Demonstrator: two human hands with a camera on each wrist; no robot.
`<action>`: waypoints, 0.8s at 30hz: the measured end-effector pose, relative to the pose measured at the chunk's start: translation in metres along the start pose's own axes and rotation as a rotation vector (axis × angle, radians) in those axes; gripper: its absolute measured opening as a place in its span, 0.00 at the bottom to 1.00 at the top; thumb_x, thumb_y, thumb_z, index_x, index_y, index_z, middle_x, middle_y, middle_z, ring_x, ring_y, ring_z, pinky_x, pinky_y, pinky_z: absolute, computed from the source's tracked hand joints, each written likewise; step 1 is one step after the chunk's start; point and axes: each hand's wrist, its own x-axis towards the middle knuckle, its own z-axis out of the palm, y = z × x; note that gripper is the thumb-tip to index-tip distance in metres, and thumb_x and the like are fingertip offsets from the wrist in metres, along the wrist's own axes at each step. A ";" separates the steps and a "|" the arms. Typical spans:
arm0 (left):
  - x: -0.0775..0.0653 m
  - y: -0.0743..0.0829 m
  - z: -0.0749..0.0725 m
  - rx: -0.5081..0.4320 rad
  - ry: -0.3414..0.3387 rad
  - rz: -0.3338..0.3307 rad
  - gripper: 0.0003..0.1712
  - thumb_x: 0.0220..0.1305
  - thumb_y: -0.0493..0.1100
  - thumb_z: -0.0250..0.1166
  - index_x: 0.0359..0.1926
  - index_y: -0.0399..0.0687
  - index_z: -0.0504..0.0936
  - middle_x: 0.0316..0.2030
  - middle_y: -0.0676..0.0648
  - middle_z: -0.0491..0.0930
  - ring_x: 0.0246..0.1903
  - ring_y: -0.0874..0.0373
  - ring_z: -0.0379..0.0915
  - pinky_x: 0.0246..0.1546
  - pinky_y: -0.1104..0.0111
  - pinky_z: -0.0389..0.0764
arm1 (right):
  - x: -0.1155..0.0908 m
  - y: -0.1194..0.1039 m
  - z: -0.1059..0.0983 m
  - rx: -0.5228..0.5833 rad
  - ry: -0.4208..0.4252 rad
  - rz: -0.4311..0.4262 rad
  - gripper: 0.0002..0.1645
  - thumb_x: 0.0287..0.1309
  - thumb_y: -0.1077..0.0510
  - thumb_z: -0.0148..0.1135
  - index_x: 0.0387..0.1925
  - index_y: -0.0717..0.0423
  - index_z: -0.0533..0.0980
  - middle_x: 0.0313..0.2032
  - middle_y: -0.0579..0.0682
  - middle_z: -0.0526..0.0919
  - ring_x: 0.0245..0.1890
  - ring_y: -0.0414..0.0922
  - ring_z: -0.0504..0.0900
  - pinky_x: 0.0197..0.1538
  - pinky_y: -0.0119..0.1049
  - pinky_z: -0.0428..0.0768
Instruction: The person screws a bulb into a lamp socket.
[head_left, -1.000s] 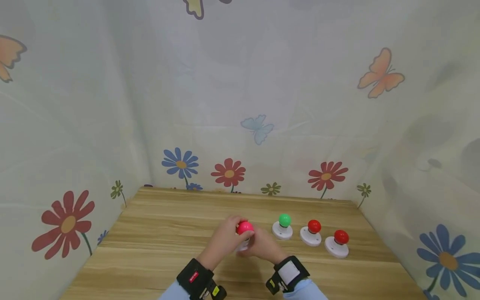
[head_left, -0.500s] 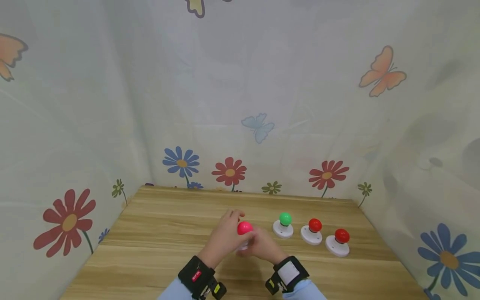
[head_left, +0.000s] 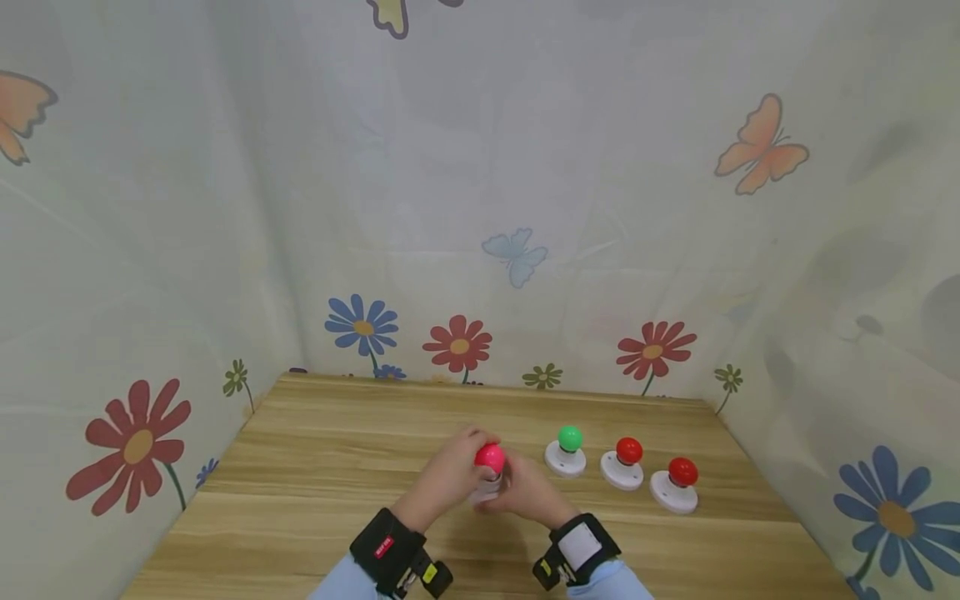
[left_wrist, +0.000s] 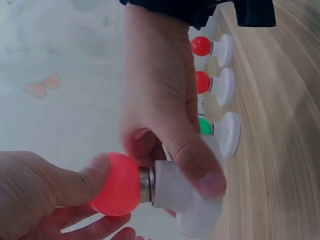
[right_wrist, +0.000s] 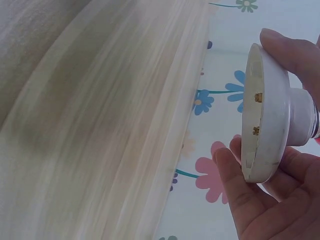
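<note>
In the head view my left hand pinches a pinkish-red light bulb from the side and above. My right hand grips the white lamp socket under it. The left wrist view shows thumb and fingers around the red bulb, its metal screw base partly visible at the mouth of the socket. How far it is threaded in cannot be told. Seen from below in the right wrist view, the round socket base is held off the table by its rim, with brass screws inside.
To the right stand a green bulb, a red bulb and another red bulb, each upright in a white socket on the wooden table. A flowered cloth hangs behind and at both sides.
My left fingers loosened and lifted from the bulb half a second ago, and now they close around it again. My right hand keeps the socket in nearly the same place.
</note>
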 end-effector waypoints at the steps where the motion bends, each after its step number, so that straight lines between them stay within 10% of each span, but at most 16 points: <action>1: 0.000 0.000 -0.001 -0.008 -0.021 -0.003 0.23 0.59 0.40 0.69 0.56 0.43 0.77 0.51 0.46 0.75 0.50 0.53 0.76 0.51 0.59 0.80 | 0.000 0.000 0.000 -0.004 -0.001 0.008 0.42 0.38 0.53 0.80 0.57 0.59 0.73 0.50 0.50 0.82 0.48 0.45 0.80 0.56 0.45 0.78; 24: -0.001 0.016 0.004 0.198 0.085 -0.012 0.31 0.53 0.57 0.72 0.50 0.43 0.76 0.43 0.47 0.74 0.40 0.56 0.73 0.42 0.63 0.82 | -0.002 -0.002 -0.002 0.032 -0.022 -0.028 0.40 0.43 0.53 0.77 0.59 0.56 0.72 0.51 0.51 0.82 0.47 0.42 0.82 0.52 0.34 0.80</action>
